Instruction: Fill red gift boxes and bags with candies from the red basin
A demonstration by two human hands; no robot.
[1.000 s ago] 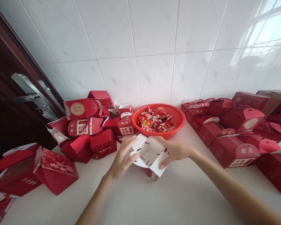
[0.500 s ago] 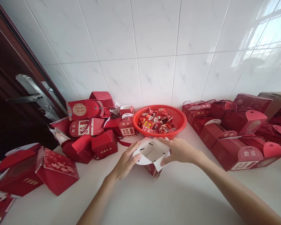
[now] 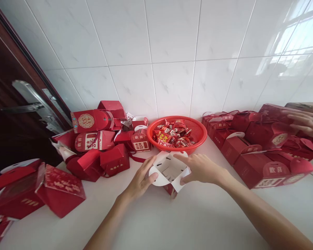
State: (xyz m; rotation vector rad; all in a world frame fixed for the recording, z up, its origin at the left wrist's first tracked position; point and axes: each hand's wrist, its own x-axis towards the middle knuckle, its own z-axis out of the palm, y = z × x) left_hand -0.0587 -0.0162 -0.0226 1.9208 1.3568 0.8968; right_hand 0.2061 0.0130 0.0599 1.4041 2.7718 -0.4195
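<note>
Between my hands stands a red paper box (image 3: pixel 169 170) with its white-lined flaps spread outward and its inside showing. My left hand (image 3: pixel 142 177) holds the left flap, thumb at the near side and fingers behind. On the opposite side, my right hand (image 3: pixel 198 168) grips the right flap between thumb and fingers. Just behind the box is a red plastic basket (image 3: pixel 202 137) containing many red-wrapped sweets (image 3: pixel 172 133).
Several red gift boxes (image 3: pixel 114 161) are heaped at the left, near a door handle (image 3: pixel 39 106). More red boxes (image 3: pixel 263 170) crowd the right side. Another person's hand (image 3: pixel 307 121) is over the far right boxes. A tiled wall (image 3: pixel 172 83) rises behind.
Another person's hand has come into view at the far right. The box flaps between my hands have shifted slightly; both my hands remain on them. The view has moved a little.
</note>
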